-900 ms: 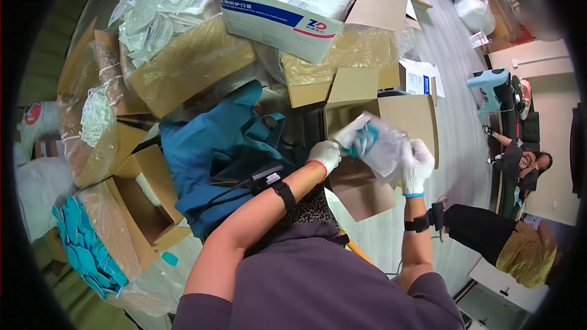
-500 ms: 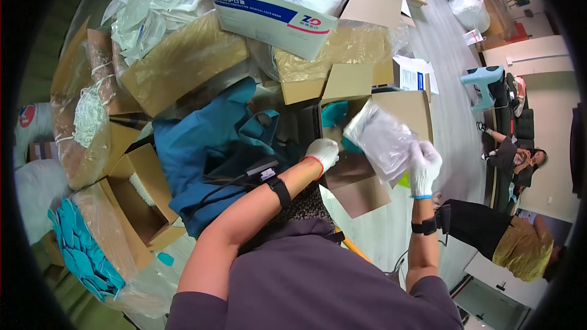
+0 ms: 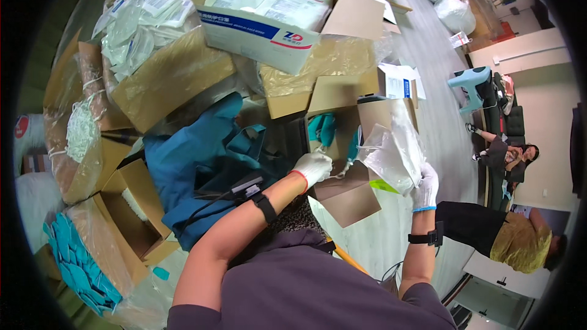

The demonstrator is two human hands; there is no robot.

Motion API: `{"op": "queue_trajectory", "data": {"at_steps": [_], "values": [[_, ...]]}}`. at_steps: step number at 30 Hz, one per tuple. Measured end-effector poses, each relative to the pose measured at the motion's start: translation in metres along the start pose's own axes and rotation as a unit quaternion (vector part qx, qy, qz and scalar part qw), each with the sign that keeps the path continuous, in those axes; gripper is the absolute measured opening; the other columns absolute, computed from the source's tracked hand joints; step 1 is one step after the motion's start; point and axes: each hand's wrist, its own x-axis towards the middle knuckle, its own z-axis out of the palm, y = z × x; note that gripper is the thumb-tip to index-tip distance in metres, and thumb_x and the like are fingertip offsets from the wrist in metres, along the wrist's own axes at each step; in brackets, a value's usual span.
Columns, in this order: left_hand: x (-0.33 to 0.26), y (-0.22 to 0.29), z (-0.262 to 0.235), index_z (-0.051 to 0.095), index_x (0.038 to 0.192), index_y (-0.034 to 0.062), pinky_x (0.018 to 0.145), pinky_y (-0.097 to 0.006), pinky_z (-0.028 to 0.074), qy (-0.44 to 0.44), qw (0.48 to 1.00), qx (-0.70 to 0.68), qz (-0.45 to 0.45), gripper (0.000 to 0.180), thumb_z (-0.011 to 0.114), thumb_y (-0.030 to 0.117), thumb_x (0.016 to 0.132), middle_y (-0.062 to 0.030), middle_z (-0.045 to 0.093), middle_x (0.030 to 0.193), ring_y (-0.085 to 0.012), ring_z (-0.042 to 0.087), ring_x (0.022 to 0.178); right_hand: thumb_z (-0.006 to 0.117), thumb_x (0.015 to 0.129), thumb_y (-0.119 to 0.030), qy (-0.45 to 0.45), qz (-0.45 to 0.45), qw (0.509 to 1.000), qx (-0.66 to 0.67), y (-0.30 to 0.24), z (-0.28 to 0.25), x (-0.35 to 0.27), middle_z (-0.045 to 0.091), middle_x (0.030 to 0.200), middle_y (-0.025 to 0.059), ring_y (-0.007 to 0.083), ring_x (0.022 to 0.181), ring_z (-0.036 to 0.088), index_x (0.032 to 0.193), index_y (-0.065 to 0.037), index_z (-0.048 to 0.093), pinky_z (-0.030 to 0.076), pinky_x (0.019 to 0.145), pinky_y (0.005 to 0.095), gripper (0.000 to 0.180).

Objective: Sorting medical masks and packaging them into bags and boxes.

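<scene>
Both gloved hands grasp a clear plastic bag [image 3: 391, 153] over an open cardboard box [image 3: 348, 146]: left hand [image 3: 313, 167] pinches its mouth, right hand [image 3: 425, 186] grips its lower edge.

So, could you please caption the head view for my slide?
Gloved left hand and right hand hold a clear plastic bag above an open cardboard box.

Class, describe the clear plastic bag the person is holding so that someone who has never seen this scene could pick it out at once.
Start at the big white carton at the top and come down to the open brown box in front of the person. Just right of it, the right hand in a white glove holds up a clear plastic bag. Unlike the bags packed in boxes around it, this one is lifted, crumpled and looks nearly empty.
</scene>
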Motion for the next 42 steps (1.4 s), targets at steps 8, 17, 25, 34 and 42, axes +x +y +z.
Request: {"op": "queue_trajectory", "data": {"at_steps": [8,17,25,34,42], "values": [[-0.010,0.036,0.225,0.056,0.130,0.0022,0.085,-0.035,0.054,0.362,0.888,0.279,-0.059,0.046,0.065,0.031,0.095,-0.0142,0.066,0.120,-0.0226,0.068,0.098,0.057,0.099,-0.019,0.002,-0.019,0.999,-0.033,0.007,0.004,-0.026,0.068,0.091,0.0046,0.0144,0.074,0.065,0.111,0.001,0.067,0.052,0.064,0.0290,0.025],[0.025,0.028,0.235,0.059,0.124,0.0087,0.081,-0.039,0.054,0.265,0.627,0.693,0.236,0.039,0.064,0.012,0.085,-0.0145,0.062,0.122,-0.0311,0.067,0.093,0.058,0.096,-0.011,-0.024,-0.126,0.972,-0.200,0.001,0.006,-0.052,0.064,0.086,0.0031,0.0115,0.071,0.059,0.108,0.003,0.065,0.047,0.060,0.0269,0.020],[0.031,0.027,0.216,0.070,0.095,0.0067,0.074,-0.046,0.050,0.297,0.630,0.708,0.123,0.026,0.055,0.029,0.095,-0.0177,0.068,0.090,-0.0370,0.065,0.085,0.058,0.094,-0.017,-0.016,-0.095,0.995,0.018,-0.036,0.008,-0.049,0.068,0.113,0.0102,0.0190,0.100,0.067,0.117,0.003,0.063,0.053,0.090,0.0312,0.031],[-0.002,0.037,0.258,0.017,0.152,0.0009,0.113,-0.043,0.036,0.230,0.647,0.723,0.078,0.119,0.087,0.031,0.061,-0.0282,0.026,0.152,-0.0426,0.039,0.136,0.062,0.093,-0.028,0.050,-0.499,0.749,-0.433,-0.028,0.029,-0.070,0.059,0.128,0.0241,0.0348,0.112,0.061,0.130,0.005,0.053,0.050,0.093,0.0440,0.050],[-0.096,0.033,0.300,0.045,0.137,-0.0014,0.102,-0.034,0.044,0.291,0.903,0.262,0.179,0.068,0.080,0.017,0.082,-0.0085,0.056,0.127,-0.0182,0.054,0.118,0.067,0.093,-0.008,-0.128,-0.157,0.962,-0.185,0.051,0.193,-0.114,0.055,0.068,-0.0056,0.0023,0.064,0.047,0.078,-0.005,0.062,0.041,0.058,0.0211,0.015]]}}
